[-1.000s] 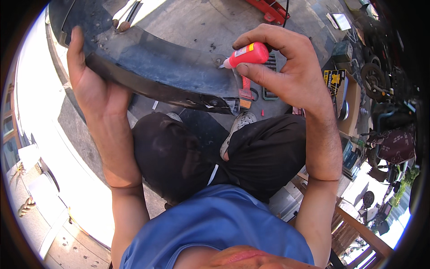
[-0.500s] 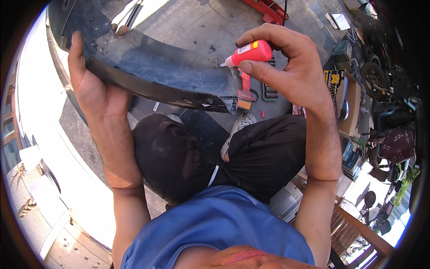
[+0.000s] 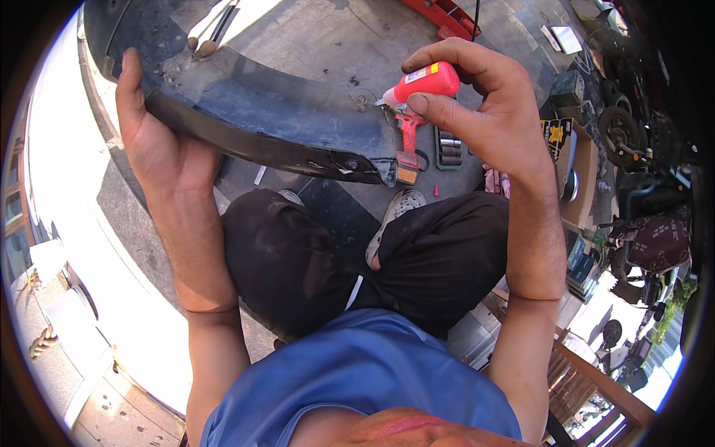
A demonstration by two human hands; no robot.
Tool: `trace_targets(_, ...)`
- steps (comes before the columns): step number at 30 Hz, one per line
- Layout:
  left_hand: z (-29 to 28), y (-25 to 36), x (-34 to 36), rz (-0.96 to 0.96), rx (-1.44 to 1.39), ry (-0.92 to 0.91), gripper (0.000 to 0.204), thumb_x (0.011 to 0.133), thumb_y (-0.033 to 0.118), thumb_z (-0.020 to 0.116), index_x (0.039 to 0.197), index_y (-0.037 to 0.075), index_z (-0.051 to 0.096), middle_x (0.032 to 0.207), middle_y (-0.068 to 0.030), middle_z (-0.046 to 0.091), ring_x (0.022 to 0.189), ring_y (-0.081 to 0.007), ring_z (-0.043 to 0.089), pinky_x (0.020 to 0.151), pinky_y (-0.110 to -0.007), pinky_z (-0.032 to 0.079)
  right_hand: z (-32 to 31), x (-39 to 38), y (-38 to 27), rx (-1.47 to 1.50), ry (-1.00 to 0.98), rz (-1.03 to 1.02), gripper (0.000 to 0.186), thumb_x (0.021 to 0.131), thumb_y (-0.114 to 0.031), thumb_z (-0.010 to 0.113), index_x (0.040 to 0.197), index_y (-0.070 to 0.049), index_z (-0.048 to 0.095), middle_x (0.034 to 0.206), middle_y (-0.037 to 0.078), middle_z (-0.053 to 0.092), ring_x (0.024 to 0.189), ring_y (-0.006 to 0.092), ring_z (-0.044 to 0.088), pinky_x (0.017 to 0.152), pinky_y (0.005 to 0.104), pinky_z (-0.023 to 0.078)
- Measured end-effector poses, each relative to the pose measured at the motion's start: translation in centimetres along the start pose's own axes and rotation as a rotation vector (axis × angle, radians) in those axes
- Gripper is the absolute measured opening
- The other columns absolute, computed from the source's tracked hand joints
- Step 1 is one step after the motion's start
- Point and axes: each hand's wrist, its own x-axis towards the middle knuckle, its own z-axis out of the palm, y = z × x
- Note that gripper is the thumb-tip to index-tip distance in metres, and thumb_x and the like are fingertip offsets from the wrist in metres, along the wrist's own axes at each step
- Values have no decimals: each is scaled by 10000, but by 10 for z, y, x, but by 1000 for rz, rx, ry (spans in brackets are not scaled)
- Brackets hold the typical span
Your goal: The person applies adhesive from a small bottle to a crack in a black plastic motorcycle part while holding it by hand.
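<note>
A long curved black plastic panel slants across the upper left of my view. My left hand grips its near edge from the left, fingers wrapped around it. My right hand pinches a small red-pink squeeze bottle between thumb and fingers, tilted so its narrow nozzle points down-left at the panel's right end, by a small hole. Whether the tip touches the plastic I cannot tell. Beneath that end lie a red cordless power tool and a case of sockets, partly hidden by my right hand.
A red metal tool and two brushes are at the top. A small red cap lies near my foot. To the right are a cardboard box, cluttered gear and wheels. A wooden chair is at lower right.
The bottle and my right hand have shifted slightly right and a little up, the nozzle moving along the panel's end. My left hand and the panel have barely moved.
</note>
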Motion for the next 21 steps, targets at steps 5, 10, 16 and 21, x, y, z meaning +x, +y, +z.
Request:
trace_targets(5,0,0,2,-4,-29,16,451,1048,409,575,1299,37,613,1135,-154,735,1046,-311,707,985,-485,541,-6,-1,-4,44,93,55,300,845,-131,860,1095,-21,737,989,41,739,915,102,689,813,269,555)
trace_targets(10,6,-4,10,-60,-32,99,472,1033,417,603,1275,13,637,1150,-172,736,1049,-318,714,991,-492,547,-4,-8,-26,347,228,172,360,876,-88,835,1187,26,694,1104,92,731,1010,152,707,859,280,582)
trace_targets(16,7,-14,13,15,-98,125,311,1012,357,654,1147,78,678,917,-68,722,784,-194,680,760,-345,584,11,-15,-43,284,118,-42,416,803,-55,872,1158,59,689,1060,115,723,953,165,686,838,289,545)
trace_targets(21,2,-11,15,14,-132,51,296,1011,343,654,1152,83,678,933,-53,723,817,-185,684,802,-347,579,20,-14,-43,90,75,-175,399,754,-53,877,1103,36,705,993,134,733,895,214,692,800,306,522)
